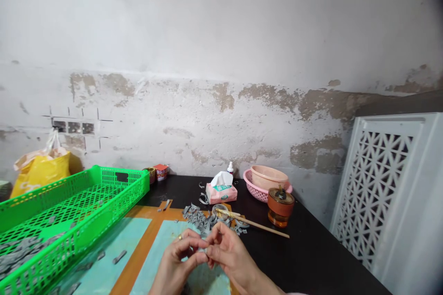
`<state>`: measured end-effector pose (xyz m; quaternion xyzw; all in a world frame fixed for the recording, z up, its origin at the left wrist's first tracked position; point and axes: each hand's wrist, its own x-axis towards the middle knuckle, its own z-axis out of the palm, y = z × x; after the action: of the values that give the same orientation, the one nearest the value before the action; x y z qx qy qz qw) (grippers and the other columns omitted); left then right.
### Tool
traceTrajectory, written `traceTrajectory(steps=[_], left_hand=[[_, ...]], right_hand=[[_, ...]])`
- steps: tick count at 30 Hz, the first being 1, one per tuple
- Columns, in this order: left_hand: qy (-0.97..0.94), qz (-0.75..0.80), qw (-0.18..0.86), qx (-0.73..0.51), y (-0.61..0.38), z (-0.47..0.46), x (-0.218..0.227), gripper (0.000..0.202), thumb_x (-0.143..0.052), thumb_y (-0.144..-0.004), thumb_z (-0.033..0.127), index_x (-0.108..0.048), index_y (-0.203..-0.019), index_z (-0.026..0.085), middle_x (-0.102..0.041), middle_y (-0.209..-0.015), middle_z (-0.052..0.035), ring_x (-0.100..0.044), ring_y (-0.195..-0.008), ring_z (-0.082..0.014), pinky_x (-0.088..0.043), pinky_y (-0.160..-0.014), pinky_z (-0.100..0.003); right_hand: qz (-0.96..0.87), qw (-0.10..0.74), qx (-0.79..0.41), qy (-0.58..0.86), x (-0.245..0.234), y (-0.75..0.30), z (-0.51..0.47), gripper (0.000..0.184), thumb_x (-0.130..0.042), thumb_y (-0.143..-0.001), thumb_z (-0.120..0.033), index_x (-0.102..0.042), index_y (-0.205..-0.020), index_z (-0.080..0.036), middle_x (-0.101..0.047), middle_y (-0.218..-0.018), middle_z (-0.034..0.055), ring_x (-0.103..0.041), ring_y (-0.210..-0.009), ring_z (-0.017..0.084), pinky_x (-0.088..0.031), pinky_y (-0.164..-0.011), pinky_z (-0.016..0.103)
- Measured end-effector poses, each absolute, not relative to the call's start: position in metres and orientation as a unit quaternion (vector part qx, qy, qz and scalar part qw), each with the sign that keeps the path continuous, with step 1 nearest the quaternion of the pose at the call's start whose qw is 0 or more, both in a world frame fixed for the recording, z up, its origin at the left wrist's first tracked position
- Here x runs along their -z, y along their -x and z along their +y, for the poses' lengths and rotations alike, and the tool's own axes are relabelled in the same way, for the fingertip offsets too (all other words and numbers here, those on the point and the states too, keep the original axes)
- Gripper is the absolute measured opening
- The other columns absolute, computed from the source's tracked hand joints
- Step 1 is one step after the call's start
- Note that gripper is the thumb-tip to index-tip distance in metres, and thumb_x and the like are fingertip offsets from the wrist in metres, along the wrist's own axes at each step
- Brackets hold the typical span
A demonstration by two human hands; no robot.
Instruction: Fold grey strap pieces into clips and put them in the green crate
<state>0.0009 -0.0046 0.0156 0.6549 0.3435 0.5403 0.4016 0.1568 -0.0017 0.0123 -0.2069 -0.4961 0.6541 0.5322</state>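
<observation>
My left hand (175, 265), with a gold ring on one finger, and my right hand (231, 256) meet low in the middle of the view. Their fingertips pinch a small grey piece (204, 250) between them, mostly hidden by the fingers. Just beyond the hands lies a heap of grey notched strips (202, 219). A wooden stick (254, 223) rests across its right side, near a small round glass dish (220, 210). Both hands are above a pale teal mat (173, 239) on an orange board (138, 258).
A green plastic crate (74, 219) holding grey pieces stands at left, with a yellow bag (43, 175) behind it. A tissue box (221, 192), pink basket (259, 187), amber jar (280, 207) and tins (161, 172) sit on the black table (311, 249). A white lattice panel (377, 189) stands at right.
</observation>
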Motion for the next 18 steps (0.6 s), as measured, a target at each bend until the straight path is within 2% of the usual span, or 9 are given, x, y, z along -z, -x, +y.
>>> traceTrajectory(steps=[5, 8, 13, 18], left_hand=[[-0.635, 0.388, 0.328, -0.582, -0.001, -0.009, -0.022, 0.015, -0.081, -0.063, 0.031, -0.069, -0.062, 0.021, -0.059, -0.086, -0.0042, -0.057, -0.075, -0.0220, -0.045, -0.062, -0.028], [-0.658, 0.404, 0.303, -0.559, -0.002, -0.009, -0.022, 0.013, -0.078, -0.066, 0.030, -0.072, -0.059, 0.021, -0.058, -0.088, -0.0061, -0.058, -0.079, -0.0242, -0.044, -0.065, -0.030], [-0.668, 0.395, 0.366, -0.513, 0.002, -0.007, -0.022, 0.012, -0.078, -0.065, 0.030, -0.073, -0.062, 0.020, -0.059, -0.088, -0.0070, -0.059, -0.082, -0.0261, -0.043, -0.067, -0.031], [-0.680, 0.333, 0.471, -0.453, 0.004, -0.010, -0.027, 0.024, -0.078, -0.067, 0.040, -0.067, -0.063, 0.018, -0.059, -0.093, -0.0072, -0.057, -0.088, -0.0268, -0.043, -0.074, -0.034]], right_hand=[[-0.503, 0.548, -0.636, 0.203, -0.016, -0.157, -0.001, 0.046, -0.085, -0.061, -0.034, -0.045, -0.078, -0.019, -0.057, -0.072, -0.0049, -0.050, -0.058, 0.007, -0.039, -0.056, 0.020], [-0.517, 0.550, -0.620, 0.213, -0.015, -0.159, 0.001, 0.043, -0.085, -0.061, -0.031, -0.047, -0.078, -0.019, -0.059, -0.071, -0.0044, -0.051, -0.058, 0.008, -0.040, -0.057, 0.022], [-0.547, 0.535, -0.599, 0.235, -0.018, -0.164, 0.001, 0.043, -0.086, -0.057, -0.028, -0.049, -0.076, -0.019, -0.061, -0.068, -0.0050, -0.052, -0.058, 0.009, -0.041, -0.058, 0.022], [-0.566, 0.505, -0.603, 0.246, -0.022, -0.168, 0.000, 0.046, -0.089, -0.050, -0.027, -0.050, -0.073, -0.018, -0.062, -0.063, -0.0046, -0.052, -0.058, 0.009, -0.041, -0.056, 0.021]])
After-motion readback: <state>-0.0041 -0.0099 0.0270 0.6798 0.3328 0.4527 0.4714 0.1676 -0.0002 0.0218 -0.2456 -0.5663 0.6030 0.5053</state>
